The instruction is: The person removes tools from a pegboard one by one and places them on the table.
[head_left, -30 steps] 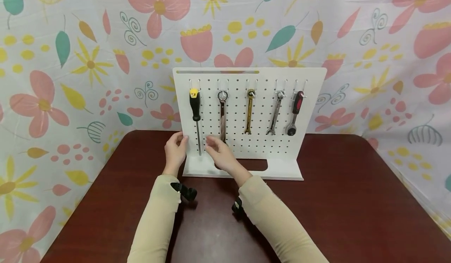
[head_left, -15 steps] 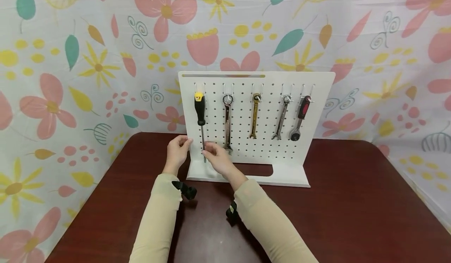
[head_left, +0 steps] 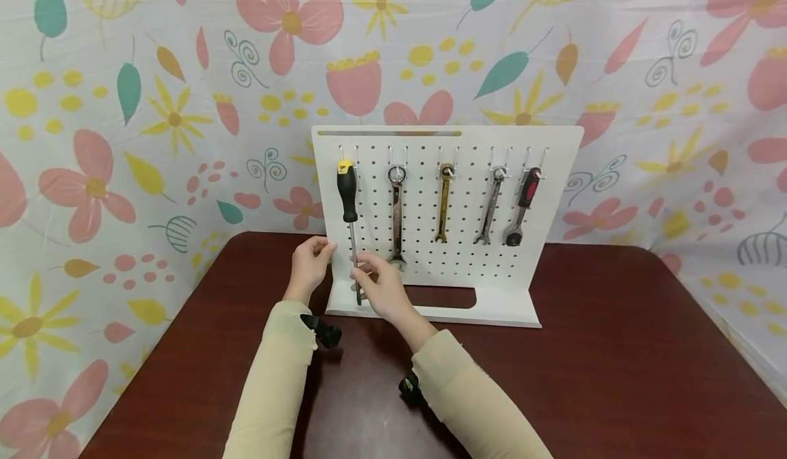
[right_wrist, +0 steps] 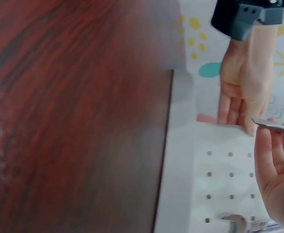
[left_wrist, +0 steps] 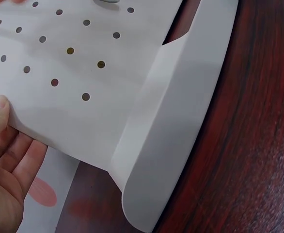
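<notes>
Screwdriver (head_left: 348, 203), nearly upright, rose above the right hand (head_left: 384, 287), which pinched its shaft between thumb and fingers; the left hand (head_left: 309, 266) gripped the pegboard (head_left: 421, 203) edge beside it. It looked stiff, fairly light, the slim shaft probably slippery, the handle surer.

I'm seeing smooth plastic on the screwdriver handle (head_left: 347, 194), plain metal down its shaft (head_left: 353, 242). The long wrench (head_left: 397, 216) is gleaming like chrome, the pegboard (head_left: 424, 223) is looking smooth and matt, the wood-grain table (head_left: 627, 350) is kinda shining, and the cloth sleeves (head_left: 270, 384) are looking matt.
</notes>
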Action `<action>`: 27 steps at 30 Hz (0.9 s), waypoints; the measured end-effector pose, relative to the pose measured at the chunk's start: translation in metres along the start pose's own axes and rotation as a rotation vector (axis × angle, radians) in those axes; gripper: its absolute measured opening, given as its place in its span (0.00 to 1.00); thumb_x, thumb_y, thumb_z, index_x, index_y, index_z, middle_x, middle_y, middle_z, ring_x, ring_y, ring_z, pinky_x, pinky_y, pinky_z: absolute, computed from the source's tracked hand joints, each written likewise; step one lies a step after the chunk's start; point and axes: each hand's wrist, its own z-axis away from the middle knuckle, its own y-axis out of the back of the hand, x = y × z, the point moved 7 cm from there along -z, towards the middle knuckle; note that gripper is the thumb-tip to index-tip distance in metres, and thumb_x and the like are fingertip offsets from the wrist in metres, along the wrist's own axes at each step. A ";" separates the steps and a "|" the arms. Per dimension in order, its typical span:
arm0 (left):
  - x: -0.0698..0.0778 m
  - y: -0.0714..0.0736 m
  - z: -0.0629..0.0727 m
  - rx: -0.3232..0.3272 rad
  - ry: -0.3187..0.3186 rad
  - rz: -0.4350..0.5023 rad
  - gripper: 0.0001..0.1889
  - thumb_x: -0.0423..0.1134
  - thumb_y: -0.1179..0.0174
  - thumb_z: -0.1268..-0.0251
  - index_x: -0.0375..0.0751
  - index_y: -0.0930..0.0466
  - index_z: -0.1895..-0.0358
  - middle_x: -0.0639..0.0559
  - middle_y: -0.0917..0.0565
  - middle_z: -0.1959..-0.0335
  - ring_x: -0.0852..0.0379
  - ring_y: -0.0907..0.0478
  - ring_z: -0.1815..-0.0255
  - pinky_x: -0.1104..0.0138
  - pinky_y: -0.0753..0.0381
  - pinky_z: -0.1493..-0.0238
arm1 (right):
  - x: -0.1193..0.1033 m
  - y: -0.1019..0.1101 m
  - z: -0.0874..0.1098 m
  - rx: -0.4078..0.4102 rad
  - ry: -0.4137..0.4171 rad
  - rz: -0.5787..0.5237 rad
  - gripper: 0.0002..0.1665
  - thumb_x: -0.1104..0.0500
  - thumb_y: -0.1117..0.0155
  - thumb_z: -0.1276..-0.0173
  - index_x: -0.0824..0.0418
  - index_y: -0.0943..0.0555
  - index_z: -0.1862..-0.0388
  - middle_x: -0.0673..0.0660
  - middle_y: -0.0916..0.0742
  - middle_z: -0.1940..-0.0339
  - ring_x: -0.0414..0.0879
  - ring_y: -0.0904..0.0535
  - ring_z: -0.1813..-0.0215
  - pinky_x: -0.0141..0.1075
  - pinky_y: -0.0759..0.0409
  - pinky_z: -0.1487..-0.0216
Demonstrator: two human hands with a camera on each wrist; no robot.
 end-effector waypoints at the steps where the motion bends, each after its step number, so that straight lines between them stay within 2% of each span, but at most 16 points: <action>1: 0.000 0.000 0.001 0.001 0.003 -0.002 0.14 0.45 0.44 0.31 0.38 0.21 0.52 0.41 0.17 0.56 0.47 0.19 0.56 0.57 0.17 0.52 | -0.001 -0.001 0.001 -0.008 -0.007 -0.012 0.18 0.65 0.46 0.28 0.68 0.26 0.42 0.71 0.17 0.57 0.66 0.17 0.60 0.52 0.15 0.63; 7: 0.001 0.001 0.002 0.004 -0.007 -0.020 0.13 0.44 0.44 0.31 0.38 0.20 0.54 0.41 0.16 0.56 0.46 0.19 0.56 0.57 0.17 0.53 | -0.002 -0.004 0.004 -0.049 -0.044 -0.059 0.17 0.65 0.46 0.29 0.68 0.26 0.43 0.69 0.18 0.53 0.63 0.16 0.60 0.53 0.15 0.64; 10: 0.003 0.001 0.001 0.001 -0.020 -0.023 0.13 0.44 0.44 0.31 0.38 0.20 0.54 0.41 0.16 0.56 0.45 0.18 0.56 0.57 0.17 0.53 | 0.007 -0.005 0.002 -0.063 -0.050 -0.074 0.17 0.64 0.45 0.29 0.68 0.26 0.43 0.69 0.18 0.53 0.62 0.16 0.60 0.53 0.15 0.64; 14: 0.004 0.001 0.001 -0.007 -0.023 -0.036 0.13 0.45 0.45 0.31 0.38 0.20 0.54 0.41 0.16 0.57 0.46 0.18 0.55 0.57 0.17 0.53 | 0.020 -0.006 0.000 -0.075 -0.060 -0.079 0.17 0.62 0.44 0.28 0.65 0.25 0.43 0.66 0.18 0.53 0.57 0.14 0.61 0.48 0.13 0.65; 20: 0.004 -0.001 0.000 -0.012 -0.018 -0.040 0.14 0.45 0.45 0.30 0.39 0.20 0.53 0.42 0.16 0.56 0.46 0.18 0.55 0.57 0.17 0.52 | 0.018 -0.005 0.005 -0.082 -0.035 -0.078 0.17 0.58 0.43 0.28 0.61 0.24 0.43 0.63 0.18 0.52 0.49 0.14 0.64 0.38 0.13 0.69; 27: -0.002 -0.001 -0.001 -0.016 0.012 -0.007 0.14 0.46 0.45 0.31 0.40 0.21 0.52 0.42 0.17 0.53 0.47 0.20 0.54 0.56 0.18 0.50 | 0.010 -0.004 0.010 -0.087 -0.006 -0.072 0.17 0.60 0.44 0.29 0.62 0.24 0.42 0.63 0.18 0.52 0.55 0.14 0.62 0.44 0.13 0.66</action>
